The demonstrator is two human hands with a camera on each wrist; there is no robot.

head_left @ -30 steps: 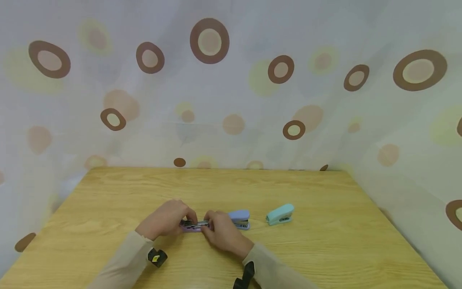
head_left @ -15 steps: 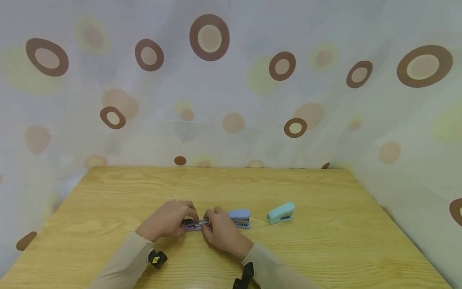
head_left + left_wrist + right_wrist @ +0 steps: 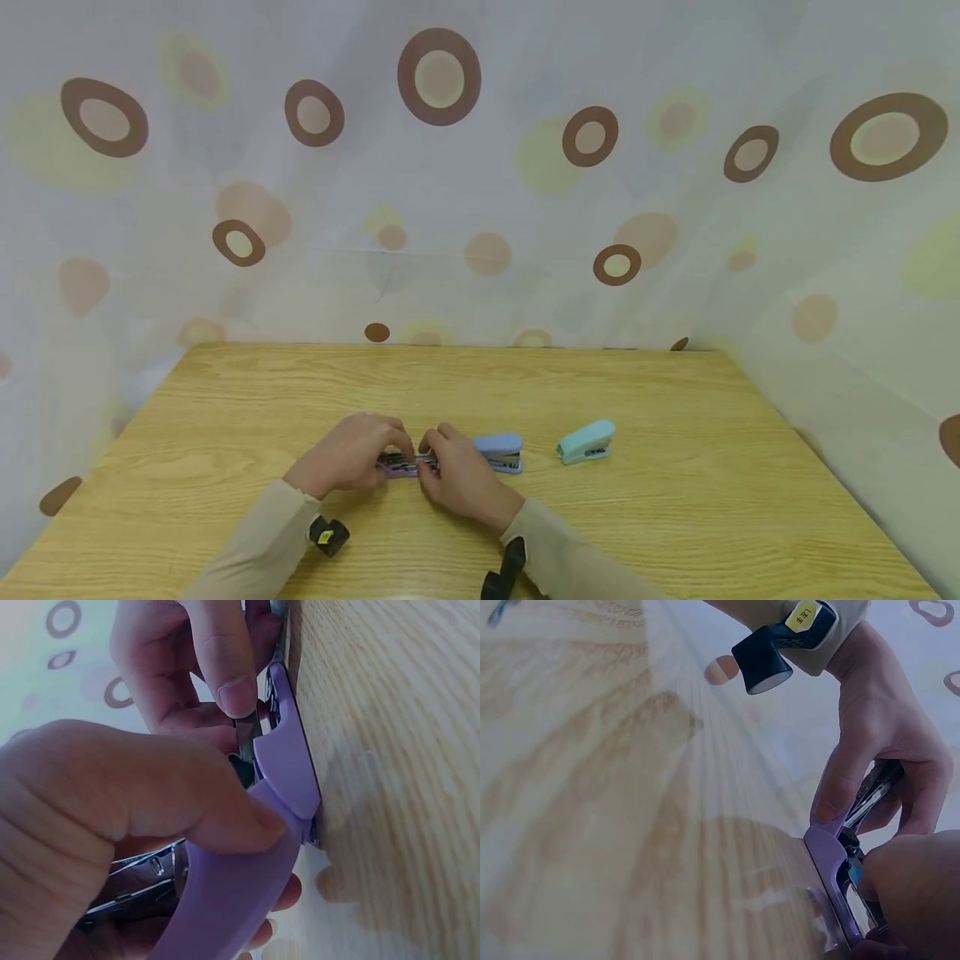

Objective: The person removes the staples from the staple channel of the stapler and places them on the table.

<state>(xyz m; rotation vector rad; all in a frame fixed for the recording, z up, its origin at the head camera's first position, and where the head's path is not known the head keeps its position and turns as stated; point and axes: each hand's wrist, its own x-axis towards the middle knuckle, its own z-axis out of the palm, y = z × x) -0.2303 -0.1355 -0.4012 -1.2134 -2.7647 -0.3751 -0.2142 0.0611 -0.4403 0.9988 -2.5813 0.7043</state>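
A purple stapler (image 3: 289, 761) lies on the table between both hands, its top swung open and its metal rail exposed. My left hand (image 3: 352, 454) grips the raised purple top cover (image 3: 232, 900), thumb on its outer side near the hinge. My right hand (image 3: 465, 479) holds the base end. Its thumb (image 3: 236, 694) presses at a dark metal strip (image 3: 246, 741) along the rail, with the fingers curled on the far side. Whether that strip is staples or part of the rail, I cannot tell. A small blue bit (image 3: 855, 868) shows in the stapler in the right wrist view.
A lilac-blue stapler (image 3: 498, 446) stands just behind and right of my right hand, partly hidden by it. Further right stands a mint-green stapler (image 3: 587, 442). The wooden table (image 3: 675, 517) meets a curtain with printed circles (image 3: 438, 79) at its back edge.
My right fingers have shifted slightly left along the rail, closer to my left hand, covering more of the metal. My left hand keeps its hold on the stapler. The other staplers stay put.
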